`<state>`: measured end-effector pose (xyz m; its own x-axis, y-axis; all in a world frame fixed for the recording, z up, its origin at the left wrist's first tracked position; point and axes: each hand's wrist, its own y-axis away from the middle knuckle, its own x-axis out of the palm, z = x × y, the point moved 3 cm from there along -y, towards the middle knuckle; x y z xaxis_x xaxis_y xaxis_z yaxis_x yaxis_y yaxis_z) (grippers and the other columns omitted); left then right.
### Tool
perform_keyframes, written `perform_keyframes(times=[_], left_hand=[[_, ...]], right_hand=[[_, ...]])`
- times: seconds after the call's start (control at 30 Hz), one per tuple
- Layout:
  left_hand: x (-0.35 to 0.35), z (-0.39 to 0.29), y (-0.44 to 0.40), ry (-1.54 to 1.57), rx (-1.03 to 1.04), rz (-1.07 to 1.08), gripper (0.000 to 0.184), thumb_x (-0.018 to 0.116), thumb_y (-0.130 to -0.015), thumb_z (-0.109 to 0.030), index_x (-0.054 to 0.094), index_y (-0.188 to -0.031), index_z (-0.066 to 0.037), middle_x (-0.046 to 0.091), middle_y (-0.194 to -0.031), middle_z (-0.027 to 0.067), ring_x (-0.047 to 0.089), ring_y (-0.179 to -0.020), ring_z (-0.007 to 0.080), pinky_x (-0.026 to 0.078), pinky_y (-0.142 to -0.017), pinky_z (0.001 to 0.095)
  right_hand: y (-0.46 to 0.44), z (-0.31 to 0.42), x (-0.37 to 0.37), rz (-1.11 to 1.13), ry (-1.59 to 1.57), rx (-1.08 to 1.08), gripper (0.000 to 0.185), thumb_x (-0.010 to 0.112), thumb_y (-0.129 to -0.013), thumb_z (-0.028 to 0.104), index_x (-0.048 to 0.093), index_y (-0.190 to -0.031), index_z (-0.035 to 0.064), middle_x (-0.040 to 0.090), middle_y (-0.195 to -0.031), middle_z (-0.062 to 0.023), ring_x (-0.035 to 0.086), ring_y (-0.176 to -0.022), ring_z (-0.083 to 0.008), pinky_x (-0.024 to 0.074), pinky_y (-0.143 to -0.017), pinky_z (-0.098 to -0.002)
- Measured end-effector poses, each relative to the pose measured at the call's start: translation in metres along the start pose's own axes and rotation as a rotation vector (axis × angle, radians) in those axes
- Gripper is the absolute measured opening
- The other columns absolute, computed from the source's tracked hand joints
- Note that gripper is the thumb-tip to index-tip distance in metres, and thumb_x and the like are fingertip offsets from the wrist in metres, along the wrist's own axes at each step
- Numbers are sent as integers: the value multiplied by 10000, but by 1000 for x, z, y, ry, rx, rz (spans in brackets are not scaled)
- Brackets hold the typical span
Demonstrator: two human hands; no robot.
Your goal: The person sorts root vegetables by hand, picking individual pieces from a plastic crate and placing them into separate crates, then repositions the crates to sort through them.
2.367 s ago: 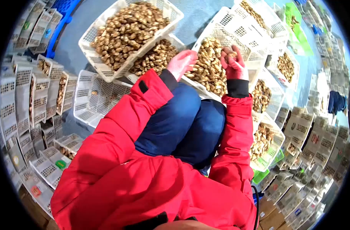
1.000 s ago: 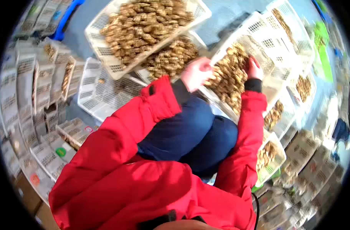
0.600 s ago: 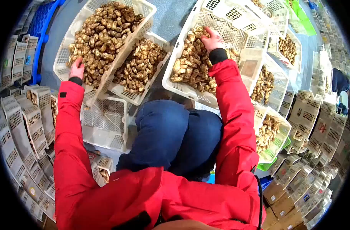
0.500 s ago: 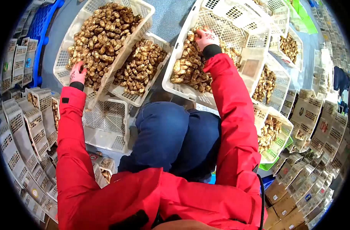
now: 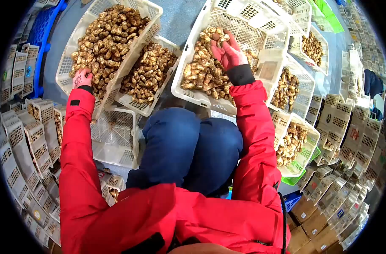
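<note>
Brown and cream, stubby pieces that look like mushrooms fill the left white crate. At that crate's near left side, my left hand, in a pink printed glove, rests with curled fingers against the pile; what its fingertips hold is hidden. My right hand is turned palm up over the right white crate, which holds a heap of mushrooms on its left side. Its red-palmed glove closes round a mushroom at the fingers.
A lower crate of mushrooms stands between the two main crates. An upturned or tilted crate sits left of my knees. More filled crates line the right. Crate stacks rise at the left, and cardboard boxes lie low right.
My right hand has turned from palm down on the heap to palm up, with a mushroom in its fingers. My left hand has curled in closer at the pile's edge. The view shifted slightly.
</note>
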<state>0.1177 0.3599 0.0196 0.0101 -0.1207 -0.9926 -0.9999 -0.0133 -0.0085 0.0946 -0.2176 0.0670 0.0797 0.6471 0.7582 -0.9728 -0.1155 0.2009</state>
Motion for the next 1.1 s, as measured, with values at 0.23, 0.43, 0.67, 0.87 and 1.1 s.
perform_keyframes(times=[0.23, 0.43, 0.67, 0.87, 1.1], left_hand=[[17, 26, 17, 244, -167, 28, 333, 604, -769, -177, 575, -1091, -101, 588, -1060, 122, 552, -998, 262, 426, -875, 333], [3, 12, 28, 185, -101, -2, 429, 560, -750, -147, 513, -1176, -130, 519, -1155, 164, 470, -1104, 313, 384, -927, 373], [19, 35, 36, 504, -250, -188, 445, 549, -766, -10, 492, -1201, -90, 563, -1121, 123, 555, -993, 234, 442, -846, 314], [-33, -11, 36, -29, -118, 15, 440, 579, -750, -147, 503, -1182, -175, 444, -1268, 106, 427, -1149, 294, 364, -962, 379], [-24, 0, 5, -223, -120, 201, 424, 559, -766, -175, 491, -1185, -187, 537, -1177, 79, 530, -1030, 266, 438, -858, 378]], right_hand=[[20, 10, 33, -30, 136, 67, 577, 541, -802, -15, 296, -1324, 24, 574, -993, -161, 565, -961, -295, 464, -879, -364], [35, 11, 59, 130, 214, 132, 567, 547, -813, 22, 293, -1319, 15, 540, -1077, -183, 559, -912, -244, 471, -788, -300], [48, 5, 74, 32, 292, 53, 481, 577, -841, 117, 386, -1280, 68, 545, -1113, -111, 542, -970, -176, 445, -865, -293], [42, -5, 100, 34, 410, 151, 482, 598, -832, 149, 404, -1258, 35, 569, -1044, -109, 566, -868, -175, 453, -751, -263], [44, -16, 110, 21, 370, 166, 417, 574, -840, 113, 441, -1222, 12, 573, -1009, -116, 571, -843, -179, 465, -739, -272]])
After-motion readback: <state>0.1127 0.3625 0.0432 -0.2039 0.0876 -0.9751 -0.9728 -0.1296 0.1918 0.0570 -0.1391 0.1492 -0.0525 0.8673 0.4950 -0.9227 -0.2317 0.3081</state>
